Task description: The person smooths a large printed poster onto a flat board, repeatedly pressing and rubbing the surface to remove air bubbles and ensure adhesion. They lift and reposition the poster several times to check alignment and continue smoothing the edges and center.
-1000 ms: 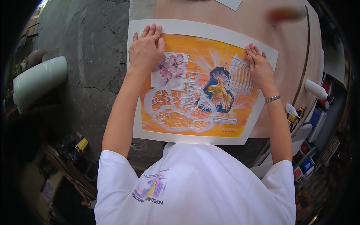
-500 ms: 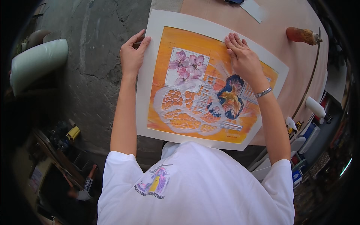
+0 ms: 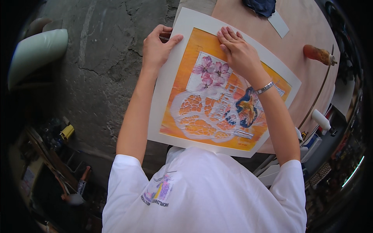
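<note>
A matted art print, orange with pink blossoms, white lacy shapes and a dark blue flower, lies tilted in front of my chest, partly on the table and partly past its left edge. A wide white mat borders it. My left hand grips the mat's upper left edge, thumb on the front and fingers curled at the side, partly hidden. My right hand rests palm down near the top of the orange area, fingers stretched out and close together. A metal bracelet is on my right wrist.
The pale wooden tabletop holds a red-orange bottle, dark blue cloth and a white card. A white bottle is at the right. Cracked concrete floor spreads left, with a pale green roll there.
My right hand has slid left and slightly up across the print's top. My left hand still grips the edge. The print appears shifted and turned a little clockwise as the view moved.
</note>
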Tool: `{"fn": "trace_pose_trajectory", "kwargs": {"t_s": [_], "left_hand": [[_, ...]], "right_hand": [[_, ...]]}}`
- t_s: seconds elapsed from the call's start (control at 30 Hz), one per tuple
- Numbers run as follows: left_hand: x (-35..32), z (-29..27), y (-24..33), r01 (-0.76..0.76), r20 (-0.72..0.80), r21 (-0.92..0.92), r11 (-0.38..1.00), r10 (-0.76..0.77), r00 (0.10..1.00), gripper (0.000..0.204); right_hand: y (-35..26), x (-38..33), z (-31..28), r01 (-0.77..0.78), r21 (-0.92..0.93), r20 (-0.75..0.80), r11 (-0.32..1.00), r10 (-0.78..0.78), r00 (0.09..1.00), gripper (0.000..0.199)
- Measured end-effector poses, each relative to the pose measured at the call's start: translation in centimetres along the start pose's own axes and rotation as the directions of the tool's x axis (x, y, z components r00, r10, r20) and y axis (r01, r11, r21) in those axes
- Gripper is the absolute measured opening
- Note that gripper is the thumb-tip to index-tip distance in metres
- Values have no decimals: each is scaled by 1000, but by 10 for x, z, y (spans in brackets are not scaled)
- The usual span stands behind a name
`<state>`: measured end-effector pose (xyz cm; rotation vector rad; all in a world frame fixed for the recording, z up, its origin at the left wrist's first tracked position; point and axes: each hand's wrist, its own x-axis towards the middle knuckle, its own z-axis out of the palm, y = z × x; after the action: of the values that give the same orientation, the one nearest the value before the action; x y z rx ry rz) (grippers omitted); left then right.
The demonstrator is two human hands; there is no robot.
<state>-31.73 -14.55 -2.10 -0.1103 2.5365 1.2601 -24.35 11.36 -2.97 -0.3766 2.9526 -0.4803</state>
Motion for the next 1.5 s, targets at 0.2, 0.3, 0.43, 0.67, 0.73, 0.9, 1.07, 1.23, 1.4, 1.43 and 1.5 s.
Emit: {"fn": "trace_pose_trajectory", "kwargs": {"t_s": [0.2, 0.3, 0.43, 0.67, 0.73, 0.9, 1.07, 1.23, 1.4, 1.43, 1.5], "left_hand": [[1, -2, -2, 3, 13, -18, 1000, -2, 1000, 41], [5, 0, -11, -15, 1, 1, 1000, 15, 1000, 41], [6, -1, -5, -8, 16, 39, 999, 8, 1000, 47], [-16, 33, 7, -490, 50, 543, 682, 557, 829, 51], [-24, 50, 17, -581, 221, 546, 604, 564, 795, 50], [-41, 96, 38, -595, 320, 622, 510, 528, 787, 51], [-53, 138, 62, -646, 394, 576, 501, 522, 757, 49], [-66, 176, 78, -704, 483, 570, 424, 521, 704, 50], [-84, 213, 98, -726, 524, 525, 444, 503, 687, 52], [-87, 219, 101, -730, 532, 519, 444, 501, 683, 52], [-93, 233, 108, -744, 549, 498, 445, 503, 668, 52]], "right_hand": [[-16, 24, 3, 52, -4, -4, 999, -52, 999, 44], [-24, 35, 6, 77, -26, -6, 997, -77, 997, 44], [-30, 47, 11, 88, -39, -28, 995, -89, 996, 44], [-42, 37, 14, -41, 76, -54, 996, 45, 998, 44], [-34, 20, 13, -81, 67, -47, 994, 84, 995, 44], [-2, -31, 3, -231, 106, -10, 967, 234, 972, 44], [20, -67, -3, -307, 86, -13, 948, 309, 951, 45], [44, -102, -8, -360, 74, -14, 930, 362, 932, 44], [69, -136, -10, -413, 97, -13, 906, 416, 909, 43], [74, -142, -11, -424, 101, -12, 900, 427, 904, 43], [84, -156, -13, -446, 127, -13, 886, 451, 892, 42]]}}
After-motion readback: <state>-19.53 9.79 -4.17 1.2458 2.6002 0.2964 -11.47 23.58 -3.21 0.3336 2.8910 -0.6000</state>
